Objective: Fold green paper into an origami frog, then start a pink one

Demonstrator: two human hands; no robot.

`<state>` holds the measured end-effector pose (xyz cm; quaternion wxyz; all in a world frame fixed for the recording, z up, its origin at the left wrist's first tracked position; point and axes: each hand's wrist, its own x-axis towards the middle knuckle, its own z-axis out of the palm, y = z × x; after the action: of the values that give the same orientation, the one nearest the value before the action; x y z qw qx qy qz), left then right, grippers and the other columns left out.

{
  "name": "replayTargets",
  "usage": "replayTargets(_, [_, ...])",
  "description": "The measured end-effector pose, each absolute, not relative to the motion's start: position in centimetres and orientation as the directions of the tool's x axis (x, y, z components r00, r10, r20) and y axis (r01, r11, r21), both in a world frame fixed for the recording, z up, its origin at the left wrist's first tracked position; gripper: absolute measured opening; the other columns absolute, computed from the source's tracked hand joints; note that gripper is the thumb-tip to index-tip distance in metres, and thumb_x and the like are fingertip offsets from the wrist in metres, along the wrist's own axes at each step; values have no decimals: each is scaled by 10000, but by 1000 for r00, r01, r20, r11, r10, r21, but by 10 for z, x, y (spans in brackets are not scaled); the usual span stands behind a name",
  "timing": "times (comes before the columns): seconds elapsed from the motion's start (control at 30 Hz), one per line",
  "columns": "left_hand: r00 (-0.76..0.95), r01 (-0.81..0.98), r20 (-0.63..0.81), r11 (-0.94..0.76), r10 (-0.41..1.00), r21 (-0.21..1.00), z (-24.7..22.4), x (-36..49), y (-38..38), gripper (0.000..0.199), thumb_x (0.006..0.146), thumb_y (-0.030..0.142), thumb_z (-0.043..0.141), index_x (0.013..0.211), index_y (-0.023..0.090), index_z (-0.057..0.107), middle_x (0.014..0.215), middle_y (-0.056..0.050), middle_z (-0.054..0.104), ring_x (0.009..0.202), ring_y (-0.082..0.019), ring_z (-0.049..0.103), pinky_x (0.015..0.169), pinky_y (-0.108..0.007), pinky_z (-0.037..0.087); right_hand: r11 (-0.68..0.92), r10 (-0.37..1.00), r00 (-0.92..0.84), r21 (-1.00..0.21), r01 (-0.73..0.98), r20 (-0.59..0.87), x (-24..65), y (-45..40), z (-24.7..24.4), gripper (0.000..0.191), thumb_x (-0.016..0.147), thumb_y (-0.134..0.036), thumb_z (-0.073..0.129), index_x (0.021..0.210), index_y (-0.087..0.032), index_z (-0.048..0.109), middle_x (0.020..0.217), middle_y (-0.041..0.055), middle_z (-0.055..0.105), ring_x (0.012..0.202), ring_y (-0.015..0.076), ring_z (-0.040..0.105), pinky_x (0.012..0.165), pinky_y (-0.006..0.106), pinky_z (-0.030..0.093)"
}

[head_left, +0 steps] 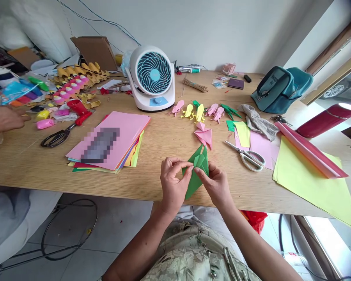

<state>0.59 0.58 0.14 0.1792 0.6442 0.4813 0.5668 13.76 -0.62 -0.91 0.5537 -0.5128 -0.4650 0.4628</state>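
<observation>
No text can be read with certainty. Pale lettering on the teal fabric bag [270,91], near the far right corner of the light wooden table [146,144], is too small to make out. Marks on the light-blue panel [159,102] of the round white fan [133,84], by the far edge, are illegible too.

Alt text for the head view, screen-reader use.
Both hands, left and right, hold a folded green paper at a wooden table; beyond lie pink, yellow and green folded figures, with scissors to the right.
</observation>
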Motion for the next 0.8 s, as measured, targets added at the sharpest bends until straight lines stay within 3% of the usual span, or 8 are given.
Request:
replayTargets(0.37, [-118, 292, 376, -329, 919, 898, 9, 8, 8, 49, 820, 185, 726, 778, 208, 733, 845, -18, 624, 820, -151, 602, 788, -301, 520, 130, 971, 178, -976, 176, 161, 137, -11, -14, 330, 862, -451, 670, 697, -209, 518, 658, -30, 475, 620, 117, 386, 575, 260, 348])
replayTargets(0.63, [-83, 311, 384, -343, 919, 886, 10, 7, 8, 39, 819, 204, 733, 780, 203, 737, 850, -25, 627, 851, -159, 625, 816, -293, 521, 213, 931, 197, -893, 396, 309, 135, -16, -9, 299, 897, -384, 610, 680, -214, 493, 612, -45, 411, 588, 112, 358, 550, 254, 305])
replayTargets(0.8, [-53, 301, 402, -369, 914, 879, 11, 6, 9, 81, 844, 173, 694, 771, 204, 705, 845, -17, 613, 825, -153, 606, 782, -293, 524, 192, 945, 185, -914, 357, 270, 136, -15, -10, 307, 885, -384, 633, 673, -213, 493, 628, -40, 429, 606, 115, 368, 566, 256, 317])
